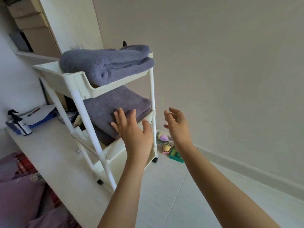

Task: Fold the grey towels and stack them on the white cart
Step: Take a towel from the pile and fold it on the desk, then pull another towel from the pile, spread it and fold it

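Note:
A white three-tier cart (77,83) stands against the wall. A folded grey towel (105,63) lies in its top tray. Another folded grey towel (113,106) lies on the middle tier. My left hand (131,127) is spread with straight fingers in front of the middle towel's near edge; whether it touches the cloth I cannot tell. My right hand (177,124) hovers in the air to the right of the cart, fingers loosely curved, holding nothing.
A white desk (54,153) runs along the left, carrying a spray bottle (21,122) and papers. Small toys (169,148) lie on the floor at the wall's base behind the cart. Purple bedding (18,195) fills the lower left. Pale floor tiles spread to the right.

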Demonstrator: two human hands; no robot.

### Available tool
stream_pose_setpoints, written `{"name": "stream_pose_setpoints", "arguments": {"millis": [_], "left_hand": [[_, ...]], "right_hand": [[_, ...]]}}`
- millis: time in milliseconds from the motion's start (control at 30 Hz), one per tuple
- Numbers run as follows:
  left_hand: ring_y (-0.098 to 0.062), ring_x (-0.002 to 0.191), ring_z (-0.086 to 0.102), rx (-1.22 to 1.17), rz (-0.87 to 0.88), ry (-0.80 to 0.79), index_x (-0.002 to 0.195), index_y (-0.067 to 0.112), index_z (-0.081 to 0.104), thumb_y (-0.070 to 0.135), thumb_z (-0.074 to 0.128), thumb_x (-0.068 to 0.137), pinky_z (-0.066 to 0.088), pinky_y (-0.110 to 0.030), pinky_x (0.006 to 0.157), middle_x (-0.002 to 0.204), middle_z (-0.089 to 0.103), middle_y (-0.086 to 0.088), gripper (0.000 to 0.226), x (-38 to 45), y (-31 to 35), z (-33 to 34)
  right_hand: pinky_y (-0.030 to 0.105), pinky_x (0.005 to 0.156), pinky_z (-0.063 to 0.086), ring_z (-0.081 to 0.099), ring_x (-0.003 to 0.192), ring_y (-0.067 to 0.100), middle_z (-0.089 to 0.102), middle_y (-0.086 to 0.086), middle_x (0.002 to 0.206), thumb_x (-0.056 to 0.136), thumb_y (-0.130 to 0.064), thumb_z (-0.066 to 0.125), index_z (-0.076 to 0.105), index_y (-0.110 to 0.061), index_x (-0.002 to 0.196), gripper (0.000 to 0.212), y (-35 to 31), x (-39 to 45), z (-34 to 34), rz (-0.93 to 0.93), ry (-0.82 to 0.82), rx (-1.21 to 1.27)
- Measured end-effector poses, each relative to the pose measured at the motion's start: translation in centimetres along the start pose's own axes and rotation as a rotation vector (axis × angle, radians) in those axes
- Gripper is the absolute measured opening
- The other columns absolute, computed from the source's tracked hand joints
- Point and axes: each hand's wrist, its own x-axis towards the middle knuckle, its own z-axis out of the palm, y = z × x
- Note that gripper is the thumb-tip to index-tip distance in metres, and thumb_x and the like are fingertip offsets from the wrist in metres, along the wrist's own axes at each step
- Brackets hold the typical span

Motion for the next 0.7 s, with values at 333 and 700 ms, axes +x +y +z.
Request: {"name": "stream_pose_setpoints", "arguments": {"millis": [333, 700], "left_hand": [[-0.013, 0.091, 0.066, -0.498, 0.047, -0.771, 0.097, 0.027, 0.061, 0.036, 0.041, 0.083, 0.051, -0.027, 0.081, 0.092, 0.07, 0.005, 0.026, -11.0, 7.2, 5.0], [-0.014, 0.073, 0.067, -0.537, 0.054, -1.52, 0.093, 0.019, 0.062, 0.018, 0.042, 0.097, 0.051, -0.019, 0.068, 0.082, 0.067, 0.001, 0.02, -33.7, 16.5, 9.2]], "right_hand": [[0.043, 0.081, 0.053, 0.064, 0.088, 0.012, 0.067, -0.005, 0.092, 0.093, -0.026, 0.055, 0.058, -0.032, 0.105, 0.014, 2.2, -11.3, -15.0, -0.082, 0.447, -0.173], [0.04, 0.076, 0.05, 0.064, 0.083, 0.017, 0.067, -0.005, 0.085, 0.093, -0.017, 0.055, 0.059, -0.032, 0.095, 0.016, 7.8, -30.3, -34.7, 0.148, 0.943, -0.294]]}}
